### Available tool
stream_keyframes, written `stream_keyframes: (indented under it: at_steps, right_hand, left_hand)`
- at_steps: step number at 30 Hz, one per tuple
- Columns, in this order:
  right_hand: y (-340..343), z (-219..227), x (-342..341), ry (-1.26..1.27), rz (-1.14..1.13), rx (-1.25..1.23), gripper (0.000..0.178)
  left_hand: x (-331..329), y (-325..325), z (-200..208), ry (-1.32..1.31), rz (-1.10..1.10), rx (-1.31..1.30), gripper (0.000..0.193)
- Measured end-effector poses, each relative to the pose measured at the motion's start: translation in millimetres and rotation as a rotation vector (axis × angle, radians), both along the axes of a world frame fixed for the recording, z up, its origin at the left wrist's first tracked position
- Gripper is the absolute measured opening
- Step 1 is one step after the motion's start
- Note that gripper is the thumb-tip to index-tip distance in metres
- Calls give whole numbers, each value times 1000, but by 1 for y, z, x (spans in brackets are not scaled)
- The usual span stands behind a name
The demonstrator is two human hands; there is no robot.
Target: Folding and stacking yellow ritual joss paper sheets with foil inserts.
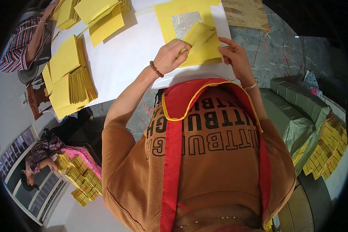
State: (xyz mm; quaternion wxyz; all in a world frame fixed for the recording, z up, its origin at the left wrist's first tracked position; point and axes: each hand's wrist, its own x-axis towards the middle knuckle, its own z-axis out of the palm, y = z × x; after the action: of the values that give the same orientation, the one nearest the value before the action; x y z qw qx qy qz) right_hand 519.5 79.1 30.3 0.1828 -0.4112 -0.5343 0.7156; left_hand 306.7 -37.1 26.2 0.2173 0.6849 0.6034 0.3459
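A sheet of yellow paper [166,23] with a silvery foil square [186,24] at its middle lies on the white table in front of me. Its near part is folded up slantwise, forming a yellow flap [199,34] that overlaps the foil. My left hand [173,56] pinches this flap at its left end, fingers closed; a beaded bracelet circles that wrist. Beside the paper's right edge is my right hand [235,58], index finger stretched out and the other fingers loosely bent. Nothing shows in its grasp.
Stacks of folded yellow paper [65,58] stand along the table's left side, with more folded sheets [104,19] at the far left. Another person's arm [34,38] is beyond them. Bundled yellow stacks [79,174] sit lower left near a second person [46,154]. At right is a green-covered sofa [294,112].
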Motion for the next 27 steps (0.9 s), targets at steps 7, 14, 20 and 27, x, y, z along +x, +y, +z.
stream_keyframes:
  at_steps: [7,14,20,27]
  right_hand:
    - [-1,4,-9,200,-87,-200,40]
    - [3,-3,-10,207,-64,-199,33]
    - [4,-5,-11,147,-124,-211,25]
    - [2,-14,-5,93,-122,-182,26]
  left_hand:
    - [-2,2,-3,163,-88,67,24]
    - [-4,3,-4,181,-130,115,43]
    - [-9,5,1,88,-144,-25,41]
    - [-15,7,3,-139,-76,-131,25]
